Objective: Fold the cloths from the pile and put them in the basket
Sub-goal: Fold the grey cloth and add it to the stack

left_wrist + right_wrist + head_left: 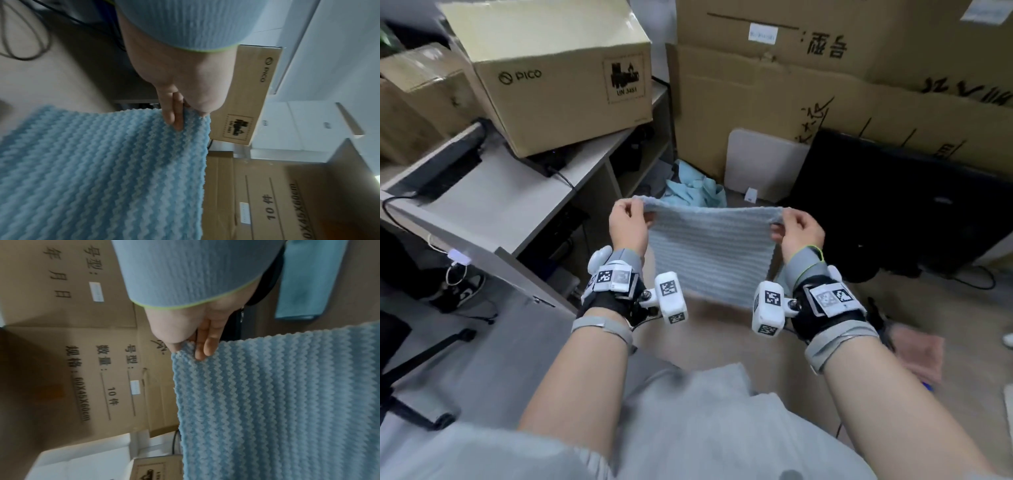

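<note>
A light blue ribbed cloth (710, 253) hangs spread out in the air in front of me. My left hand (628, 222) pinches its upper left corner and my right hand (796, 229) pinches its upper right corner. The left wrist view shows the cloth (102, 170) with fingers (173, 113) laid over its corner and the thumb behind. In the right wrist view the cloth (277, 402) is pinched the same way by fingers (205, 344). A crumpled pale blue pile of cloths (691, 188) lies on the floor beyond. No basket is in view.
A desk (493, 202) carrying a PICO cardboard box (558, 75) stands on the left. Large cardboard boxes (825, 85) line the back. A black case (893, 205) is on the right, and a pink cloth (921, 353) lies on the floor near my right arm.
</note>
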Tool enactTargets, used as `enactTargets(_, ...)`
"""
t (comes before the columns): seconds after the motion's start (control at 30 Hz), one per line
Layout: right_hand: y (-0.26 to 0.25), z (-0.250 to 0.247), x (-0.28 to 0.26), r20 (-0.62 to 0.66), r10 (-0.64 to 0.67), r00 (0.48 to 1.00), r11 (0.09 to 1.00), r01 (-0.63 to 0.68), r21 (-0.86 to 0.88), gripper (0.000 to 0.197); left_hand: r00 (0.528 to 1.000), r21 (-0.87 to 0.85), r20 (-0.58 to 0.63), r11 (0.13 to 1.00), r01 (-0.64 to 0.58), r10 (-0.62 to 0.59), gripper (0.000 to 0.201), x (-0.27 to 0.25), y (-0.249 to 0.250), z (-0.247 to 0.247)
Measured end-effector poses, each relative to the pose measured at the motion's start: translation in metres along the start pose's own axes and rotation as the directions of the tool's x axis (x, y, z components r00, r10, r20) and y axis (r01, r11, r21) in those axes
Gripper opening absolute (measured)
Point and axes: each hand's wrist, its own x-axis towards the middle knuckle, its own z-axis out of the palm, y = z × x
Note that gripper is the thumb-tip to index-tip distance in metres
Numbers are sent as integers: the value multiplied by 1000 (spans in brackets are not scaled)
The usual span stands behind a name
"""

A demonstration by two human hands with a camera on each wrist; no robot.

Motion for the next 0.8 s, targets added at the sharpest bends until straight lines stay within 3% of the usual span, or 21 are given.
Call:
enactTargets(0.07,-16,8,6,-16,-41,999,997,42,63,21,998,-5,0,998,-59,59,16,8,18,2)
enactTargets(0.17,-17,13,7,-34,-44,998,995,47,93,21,999,8,0,999,-42,42,16,11,22,-1)
enactTargets(0.33,25,-1,-5,-64,98,993,995,-99,-10,14,999,156,-22,987,37,-34,15,-5,-22,-14)
enactTargets(0.47,97,-28,-22,-94,326,941,923,-338,-184,14,978,326,-28,923,206,-208,20,-38,-89,-29)
enactTargets(0.57,143,-49,-36,-120,487,865,819,-500,-281,19,933,469,-35,819,331,-357,23,-57,-131,-43)
enactTargets(0.63,166,-60,-44,-142,568,811,748,-581,-322,10,903,529,-42,757,384,-429,24,-66,-154,-48)
enactTargets(0.7,178,-69,-50,-143,608,781,709,-616,-343,7,893,568,-37,726,388,-449,25,-76,-164,-52)
enactTargets(0.8,181,-69,-48,-152,588,794,715,-599,-361,12,892,568,-54,721,397,-448,21,-79,-164,-51)
